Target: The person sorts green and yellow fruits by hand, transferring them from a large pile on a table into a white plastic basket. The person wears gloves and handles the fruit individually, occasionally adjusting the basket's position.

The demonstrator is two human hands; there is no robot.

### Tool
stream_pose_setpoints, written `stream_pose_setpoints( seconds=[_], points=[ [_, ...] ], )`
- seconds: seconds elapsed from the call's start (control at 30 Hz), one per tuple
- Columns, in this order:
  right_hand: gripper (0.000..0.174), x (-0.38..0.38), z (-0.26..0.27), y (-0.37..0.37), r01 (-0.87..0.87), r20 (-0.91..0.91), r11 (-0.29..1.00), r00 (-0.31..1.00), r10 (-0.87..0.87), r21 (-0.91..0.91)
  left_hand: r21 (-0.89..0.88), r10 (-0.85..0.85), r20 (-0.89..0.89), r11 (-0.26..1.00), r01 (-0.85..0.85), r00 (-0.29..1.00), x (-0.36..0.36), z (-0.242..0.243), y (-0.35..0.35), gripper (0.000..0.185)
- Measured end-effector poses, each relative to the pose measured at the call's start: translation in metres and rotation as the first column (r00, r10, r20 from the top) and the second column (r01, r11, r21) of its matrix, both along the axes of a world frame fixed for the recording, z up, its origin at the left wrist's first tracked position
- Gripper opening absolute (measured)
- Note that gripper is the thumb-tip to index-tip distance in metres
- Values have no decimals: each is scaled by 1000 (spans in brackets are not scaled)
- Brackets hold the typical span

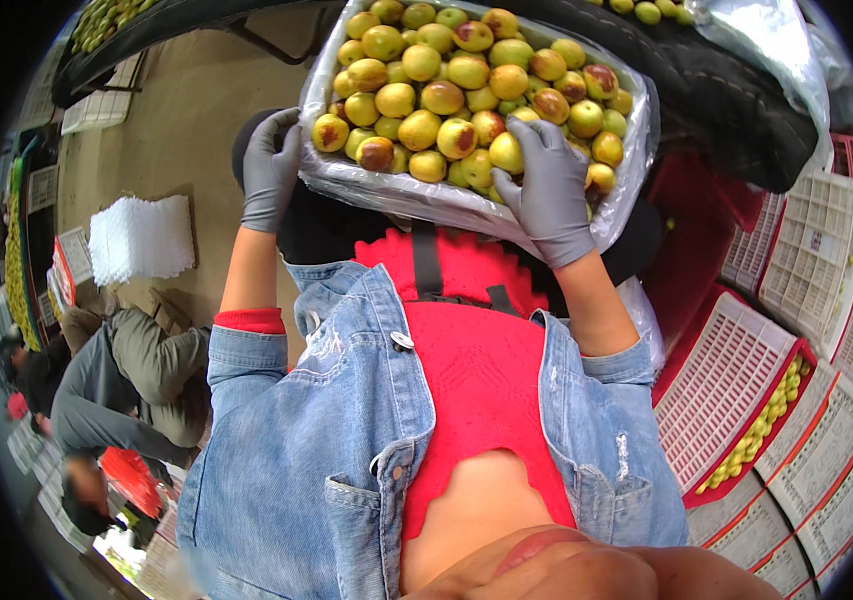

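Before me, a box lined with clear plastic film [426,201] is heaped with yellow-green, brown-blotched jujubes [420,129]. My right hand [550,191], in a grey glove, lies over the box's near right part. Its thumb and forefinger span a yellow jujube [505,154], which still sits among the others. At the left end of the box is my gloved left hand [270,176], its fingers bent and its tips against the lined side. Whether those fingers pinch the film or only rest on it cannot be told.
Black padded edging [726,97] runs behind the box, with clear plastic sheeting [764,37] over it. White slatted crates [730,382] and printed cartons [809,442] stand at right. White foam sheets [143,240] lie on the left floor [209,97]. A seated person [134,375] is at lower left.
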State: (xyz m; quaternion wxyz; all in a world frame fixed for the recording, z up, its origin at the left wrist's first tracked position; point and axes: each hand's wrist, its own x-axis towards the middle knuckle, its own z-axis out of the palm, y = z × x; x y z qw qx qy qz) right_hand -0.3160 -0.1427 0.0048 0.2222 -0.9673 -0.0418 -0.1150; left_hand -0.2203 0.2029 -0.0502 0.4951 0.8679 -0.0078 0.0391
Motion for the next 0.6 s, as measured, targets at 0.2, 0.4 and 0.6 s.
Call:
stream_pose_setpoints(
  seconds=[0.2,0.4,0.6],
  points=[
    [49,10,9,-17,-98,57,968,995,87,229,60,-19,93,998,13,995,-34,23,-28,20],
    [52,-15,34,3,-226,-72,927,963,258,301,60,-148,130,988,141,981,-66,28,-66,18],
    [53,40,36,3,-342,45,875,936,348,343,48,-128,203,992,121,971,-58,22,-61,18]
  ],
)
